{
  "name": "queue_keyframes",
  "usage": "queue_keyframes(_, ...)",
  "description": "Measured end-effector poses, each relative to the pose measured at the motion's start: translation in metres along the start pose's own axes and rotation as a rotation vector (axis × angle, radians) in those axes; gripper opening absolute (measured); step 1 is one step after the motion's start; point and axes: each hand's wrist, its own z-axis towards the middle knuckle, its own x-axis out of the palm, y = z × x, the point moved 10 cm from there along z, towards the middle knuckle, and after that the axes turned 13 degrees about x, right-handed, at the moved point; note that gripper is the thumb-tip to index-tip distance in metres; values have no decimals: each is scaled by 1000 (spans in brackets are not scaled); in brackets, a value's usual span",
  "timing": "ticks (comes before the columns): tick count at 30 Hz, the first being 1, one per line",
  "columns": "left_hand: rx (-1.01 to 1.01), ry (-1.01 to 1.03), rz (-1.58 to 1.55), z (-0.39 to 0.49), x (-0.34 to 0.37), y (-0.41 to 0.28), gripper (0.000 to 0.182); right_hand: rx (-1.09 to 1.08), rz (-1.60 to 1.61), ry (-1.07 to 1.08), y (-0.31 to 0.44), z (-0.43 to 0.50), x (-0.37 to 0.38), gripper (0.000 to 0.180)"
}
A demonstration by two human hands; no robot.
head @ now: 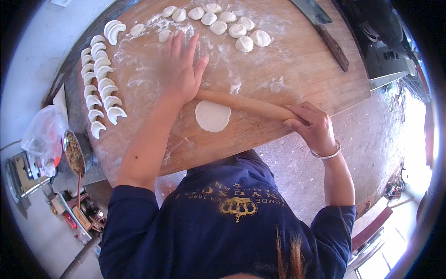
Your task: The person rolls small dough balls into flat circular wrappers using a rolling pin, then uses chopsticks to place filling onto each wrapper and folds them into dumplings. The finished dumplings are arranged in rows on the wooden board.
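A wooden rolling pin (247, 104) lies at a slant on the floured board, and my right hand (313, 122) grips its right end. My left hand (183, 71) is stretched flat with the fingers apart, its heel at the pin's left end. The fingertips reach a small flattened dough piece (164, 36); whether they touch it I cannot tell. Just below the pin is a thin round dough wrapper (213, 116). Several flattened dough pieces (218, 27) are grouped at the far side, with another single dough disc (137, 30) left of my fingers.
Folded dumplings (102, 63) stand in rows along the wooden board's (306, 69) left side. A cleaver (325, 35) rests at the far right. Off the left edge are a bowl of filling (73, 151) with a utensil in it and a clear plastic bag (45, 132).
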Motion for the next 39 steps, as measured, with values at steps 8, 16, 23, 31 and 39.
queue_keyframes(8, -7, 130, -32, -18, -5, -21, 50, -90, 26, -4, 16, -18, -2, 29)
queue_keyframes(16, 105, 103, -216, -28, 1, -36, 48, -91, 32, 123, 3, -24, 7, 35)
queue_keyframes(23, -317, 312, -475, -94, 52, -7, 33, -143, 23, 92, 14, -39, 11, 34)
queue_keyframes(31, -413, 6, -724, -74, 5, 5, 20, -74, -98, 25, 14, -59, -6, 31)
queue_keyframes(39, -342, -112, -366, -45, -51, 154, 21, -45, -8, -139, 12, -85, -24, 32)
